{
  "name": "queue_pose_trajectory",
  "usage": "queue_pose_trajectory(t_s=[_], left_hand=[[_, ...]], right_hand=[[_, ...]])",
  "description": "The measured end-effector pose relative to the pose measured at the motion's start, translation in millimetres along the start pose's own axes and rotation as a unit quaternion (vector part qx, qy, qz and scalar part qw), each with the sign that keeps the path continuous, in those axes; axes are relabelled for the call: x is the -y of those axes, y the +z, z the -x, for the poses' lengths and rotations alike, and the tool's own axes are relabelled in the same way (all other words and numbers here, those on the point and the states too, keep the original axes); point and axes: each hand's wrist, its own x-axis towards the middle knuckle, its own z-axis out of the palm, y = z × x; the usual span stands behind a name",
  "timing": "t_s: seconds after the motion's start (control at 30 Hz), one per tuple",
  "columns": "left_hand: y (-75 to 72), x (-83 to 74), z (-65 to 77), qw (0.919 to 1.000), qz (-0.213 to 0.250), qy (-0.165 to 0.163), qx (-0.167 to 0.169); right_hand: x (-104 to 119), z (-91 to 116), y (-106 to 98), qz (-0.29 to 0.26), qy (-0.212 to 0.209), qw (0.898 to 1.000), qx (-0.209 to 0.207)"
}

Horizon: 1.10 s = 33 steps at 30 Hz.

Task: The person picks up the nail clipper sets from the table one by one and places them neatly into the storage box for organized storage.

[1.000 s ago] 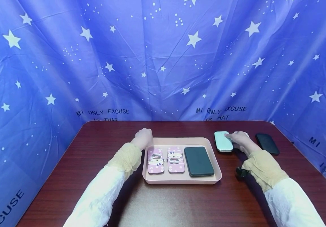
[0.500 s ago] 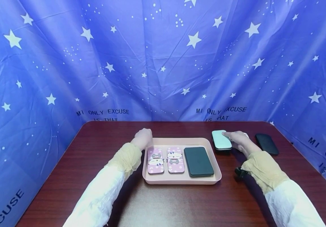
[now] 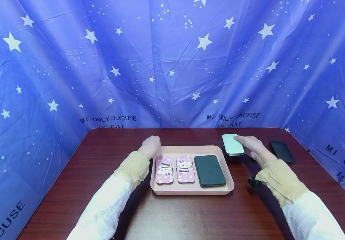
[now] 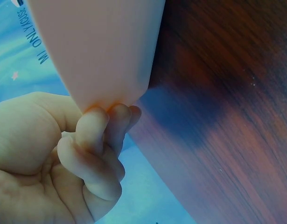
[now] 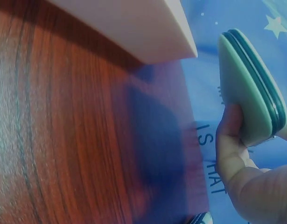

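Observation:
My left hand (image 3: 150,146) pinches the far left corner of a pale pink tray (image 3: 191,192); in the left wrist view its curled fingers press the outside of the tray wall (image 4: 106,51). Inside the tray lie two pink cat-patterned cases (image 3: 164,180) and a larger dark green case (image 3: 210,170). My right hand (image 3: 251,146) holds a mint-green case (image 3: 233,145) by its right side, raised above the table just beyond the tray's right end. Seen from the right wrist, the thumb presses one face of this case (image 5: 241,88), and its dark edge has a metallic rim; the fingers behind are mostly hidden.
A black case (image 3: 281,152) lies on the table to the right of my right hand. Partly cut off at the bottom of the right wrist view is a striped item (image 5: 202,218). Behind the brown table (image 3: 190,216) hangs a blue star-printed curtain (image 3: 172,50).
My right hand has lifted the mint-green case off the table and moved it slightly left and away from me. The left hand and the tray have stayed in place.

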Motion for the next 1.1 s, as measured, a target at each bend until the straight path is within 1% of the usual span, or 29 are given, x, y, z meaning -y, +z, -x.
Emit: queue_pose_trajectory(t_s=[0.2,0.43,0.6,0.73,0.9,1.1], left_hand=[[0.6,-0.2,-1.5,1.0000,0.000,-0.004,0.002],[0.2,-0.2,-1.5,1.0000,-0.003,-0.003,0.003],[0.5,-0.1,-1.6,1.0000,-0.003,-0.002,0.001],[1.0,0.2,-2.1,1.0000,-0.004,-0.005,0.001],[0.7,0.1,-1.4,1.0000,-0.001,-0.005,0.001],[0.9,0.8,-0.8,1.0000,0.001,-0.002,-0.005]], right_hand=[[5.4,3.5,2.6,-0.042,-0.017,0.999,0.009],[15.3,12.1,8.4,-0.051,-0.028,0.998,0.011],[21.6,17.9,12.9,-0.072,-0.034,0.997,0.012],[26.4,21.9,17.7,-0.101,-0.036,0.994,0.012],[32.1,27.0,24.7,-0.150,-0.044,0.988,0.021],[38.2,32.9,30.7,-0.156,-0.046,0.986,0.028]])
